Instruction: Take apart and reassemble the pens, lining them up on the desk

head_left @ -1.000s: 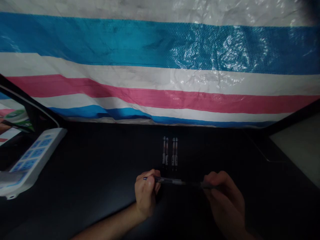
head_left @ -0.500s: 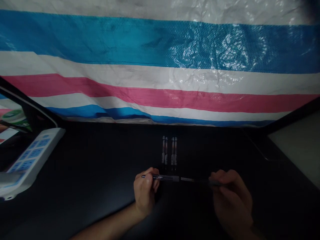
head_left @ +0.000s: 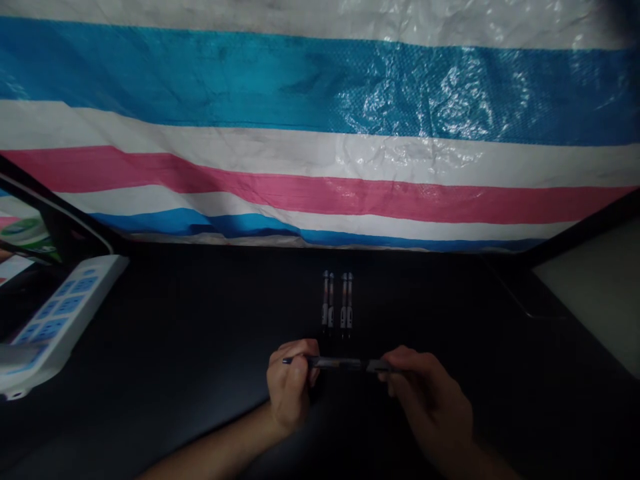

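Note:
A slim pen [head_left: 336,363] lies level between both hands, just above the black table [head_left: 175,347]. My left hand [head_left: 291,391] is closed round the pen's left end, with the tip sticking out past the fingers. My right hand [head_left: 429,403] pinches a dark piece, seemingly the cap [head_left: 379,366], against the pen's right end. Several more pens [head_left: 337,309] lie side by side on the table just beyond my hands, pointing away from me.
A white power strip [head_left: 55,327] with blue sockets lies at the left edge. A striped blue, white and pink tarp [head_left: 320,133] hangs behind the table. A pale surface [head_left: 595,293] shows at the right.
My right hand has moved left toward my left hand, and the dark piece it holds has slid back along the pen, closing the gap seen half a second ago.

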`<state>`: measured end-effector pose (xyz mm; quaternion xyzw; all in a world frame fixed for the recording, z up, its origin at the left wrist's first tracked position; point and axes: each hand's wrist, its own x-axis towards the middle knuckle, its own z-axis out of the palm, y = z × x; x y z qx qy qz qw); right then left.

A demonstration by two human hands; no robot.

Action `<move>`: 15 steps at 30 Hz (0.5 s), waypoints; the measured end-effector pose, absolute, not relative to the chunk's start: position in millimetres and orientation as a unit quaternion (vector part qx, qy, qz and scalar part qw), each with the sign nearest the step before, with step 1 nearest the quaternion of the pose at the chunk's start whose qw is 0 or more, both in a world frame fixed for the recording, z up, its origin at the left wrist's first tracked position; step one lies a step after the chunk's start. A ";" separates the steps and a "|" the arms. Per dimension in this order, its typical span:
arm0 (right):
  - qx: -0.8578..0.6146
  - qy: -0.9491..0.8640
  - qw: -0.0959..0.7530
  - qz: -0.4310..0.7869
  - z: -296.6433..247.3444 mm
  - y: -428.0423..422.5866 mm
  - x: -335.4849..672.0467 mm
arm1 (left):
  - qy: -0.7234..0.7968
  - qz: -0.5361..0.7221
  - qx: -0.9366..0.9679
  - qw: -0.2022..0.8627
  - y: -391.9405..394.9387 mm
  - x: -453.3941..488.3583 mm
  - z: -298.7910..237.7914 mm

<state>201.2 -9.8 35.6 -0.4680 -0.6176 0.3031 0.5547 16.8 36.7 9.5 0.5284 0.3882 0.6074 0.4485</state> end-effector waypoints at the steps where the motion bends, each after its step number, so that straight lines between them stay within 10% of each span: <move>1: -0.470 -0.627 0.549 0.292 36.0 -9.3 201.7 | 0.381 0.610 0.526 0.454 36.8 17.1 10.7; 15: -0.531 -0.653 0.434 0.322 29.0 -14.5 207.7 | 0.365 0.613 0.513 0.477 31.0 16.3 7.7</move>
